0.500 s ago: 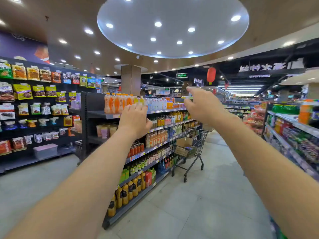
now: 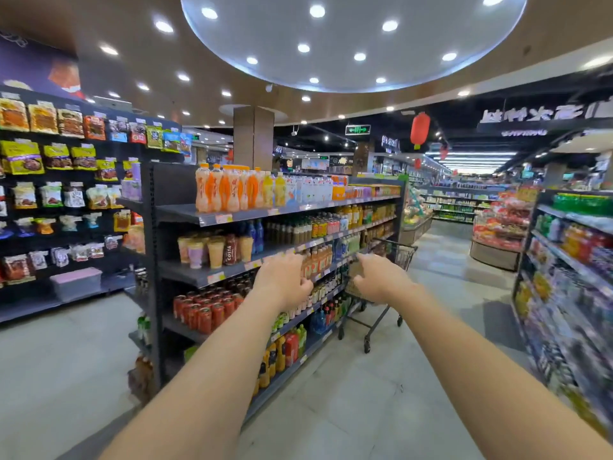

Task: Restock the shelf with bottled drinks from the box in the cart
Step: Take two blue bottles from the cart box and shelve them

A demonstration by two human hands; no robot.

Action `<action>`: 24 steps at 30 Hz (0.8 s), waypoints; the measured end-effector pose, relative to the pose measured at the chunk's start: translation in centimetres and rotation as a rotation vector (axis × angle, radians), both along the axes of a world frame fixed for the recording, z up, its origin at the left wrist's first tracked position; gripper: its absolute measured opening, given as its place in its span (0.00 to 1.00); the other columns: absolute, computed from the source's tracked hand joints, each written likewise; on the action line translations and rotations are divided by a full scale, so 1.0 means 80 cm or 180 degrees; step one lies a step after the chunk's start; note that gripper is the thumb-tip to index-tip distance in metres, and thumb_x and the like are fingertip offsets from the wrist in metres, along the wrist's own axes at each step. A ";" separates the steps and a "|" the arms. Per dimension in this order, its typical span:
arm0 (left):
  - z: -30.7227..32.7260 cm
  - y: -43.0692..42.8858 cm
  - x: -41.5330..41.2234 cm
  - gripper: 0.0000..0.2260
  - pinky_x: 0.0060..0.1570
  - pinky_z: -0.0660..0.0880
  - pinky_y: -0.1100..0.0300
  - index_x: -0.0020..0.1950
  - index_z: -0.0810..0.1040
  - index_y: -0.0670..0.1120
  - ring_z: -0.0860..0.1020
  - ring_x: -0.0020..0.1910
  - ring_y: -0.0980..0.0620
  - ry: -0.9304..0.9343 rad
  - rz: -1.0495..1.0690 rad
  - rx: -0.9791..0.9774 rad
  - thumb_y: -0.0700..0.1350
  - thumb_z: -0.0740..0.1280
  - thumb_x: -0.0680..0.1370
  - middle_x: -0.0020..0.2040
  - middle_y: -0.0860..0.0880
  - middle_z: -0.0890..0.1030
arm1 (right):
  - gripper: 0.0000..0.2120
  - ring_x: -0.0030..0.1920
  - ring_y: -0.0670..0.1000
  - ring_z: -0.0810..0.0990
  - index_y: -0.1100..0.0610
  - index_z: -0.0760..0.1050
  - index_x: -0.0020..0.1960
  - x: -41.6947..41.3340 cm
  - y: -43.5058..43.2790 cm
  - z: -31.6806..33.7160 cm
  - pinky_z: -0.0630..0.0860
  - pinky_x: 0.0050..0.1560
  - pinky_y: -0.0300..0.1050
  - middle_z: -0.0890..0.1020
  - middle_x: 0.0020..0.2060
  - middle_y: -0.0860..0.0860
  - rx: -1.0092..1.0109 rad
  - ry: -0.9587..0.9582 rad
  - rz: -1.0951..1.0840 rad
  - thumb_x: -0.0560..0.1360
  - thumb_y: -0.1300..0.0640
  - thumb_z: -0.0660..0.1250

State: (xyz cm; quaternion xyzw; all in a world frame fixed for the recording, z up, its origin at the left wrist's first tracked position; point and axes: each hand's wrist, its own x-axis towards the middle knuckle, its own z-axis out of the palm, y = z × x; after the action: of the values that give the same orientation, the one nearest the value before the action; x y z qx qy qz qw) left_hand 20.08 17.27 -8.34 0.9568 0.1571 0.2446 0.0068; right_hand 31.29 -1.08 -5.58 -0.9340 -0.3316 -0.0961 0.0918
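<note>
Both arms reach forward, and both hands are empty. The left hand (image 2: pixel 282 280) has its fingers loosely spread and slightly bent, gripping nothing. The right hand (image 2: pixel 381 282) is the same, fingers apart and pointing ahead.

Half a second ago they were held higher, the left in front of the upper boards and the right up against the dark ceiling edge. Now both have dropped to the level of the middle boards, closer together.

Past the left hand's fingertips runs the shelf (image 2: pixel 232 215), a dark rack of several boards stretching away down the aisle. Bottled drinks (image 2: pixel 229 190) stand on it, with orange ones on the top board above the left hand.

Just beyond the right hand stands the cart (image 2: pixel 403 257), parked against the far stretch of the shelf. Its wire basket shows past the knuckles and its wheels rest on the pale floor (image 2: pixel 381 393) below the wrist.

The box (image 2: pixel 352 272) sits inside the cart. Only a brown cardboard patch shows in the gap between the two hands, and neither hand touches it.

To the right of the right arm, another rack of goods is blurred.
</note>
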 end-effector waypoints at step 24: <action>-0.193 0.121 0.609 0.10 0.32 0.68 0.56 0.53 0.74 0.47 0.75 0.40 0.49 0.1343 -0.0499 0.0373 0.52 0.62 0.80 0.49 0.47 0.78 | 0.14 0.58 0.60 0.79 0.57 0.73 0.62 0.585 0.082 -0.249 0.79 0.55 0.54 0.79 0.61 0.56 -0.0324 0.0840 -0.0360 0.79 0.52 0.61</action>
State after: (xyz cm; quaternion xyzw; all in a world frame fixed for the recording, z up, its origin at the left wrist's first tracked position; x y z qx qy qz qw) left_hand 68.80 26.99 -23.78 0.9948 0.0656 0.0465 -0.0628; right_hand 78.08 5.50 -25.51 -0.9592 -0.2680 0.0395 0.0815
